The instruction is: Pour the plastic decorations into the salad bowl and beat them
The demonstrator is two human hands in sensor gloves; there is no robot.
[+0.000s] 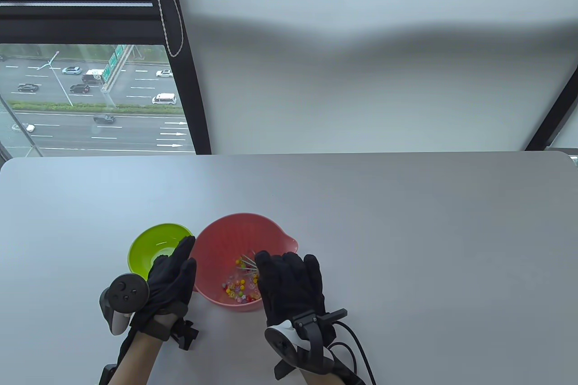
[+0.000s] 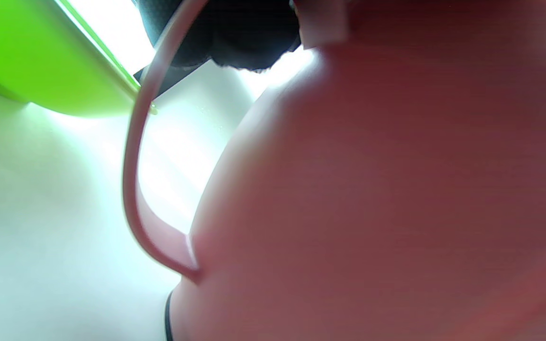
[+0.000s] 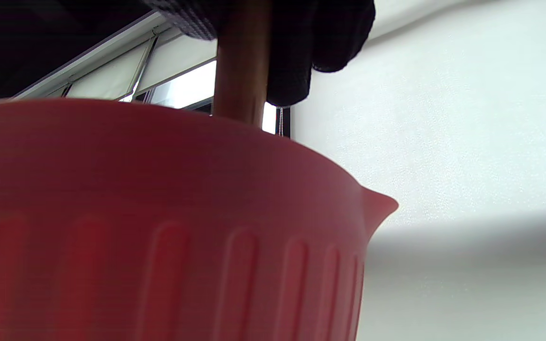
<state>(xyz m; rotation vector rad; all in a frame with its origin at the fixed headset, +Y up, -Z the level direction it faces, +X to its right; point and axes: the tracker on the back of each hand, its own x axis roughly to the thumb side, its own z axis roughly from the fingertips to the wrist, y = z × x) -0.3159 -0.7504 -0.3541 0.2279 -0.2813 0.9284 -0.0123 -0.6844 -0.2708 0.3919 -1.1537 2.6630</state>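
Observation:
A pink salad bowl [image 1: 226, 234] with a spout stands near the table's front; its outer wall [image 3: 159, 237] fills the right wrist view. Several small coloured plastic decorations [image 1: 237, 288] lie on its bottom. My right hand [image 1: 289, 288] grips the wooden handle [image 3: 242, 61] of a whisk, whose wires [image 1: 248, 264] dip in among the decorations. My left hand [image 1: 174, 276] presses against the bowl's left side with its fingers extended; its loop handle [image 2: 133, 180] shows in the left wrist view. An empty green bowl [image 1: 156, 247] stands just left of the pink bowl.
The white table [image 1: 406, 222] stretches wide to the right and behind the bowls. A window with a dark frame [image 1: 180, 64] and a white blind stand beyond the table's far edge.

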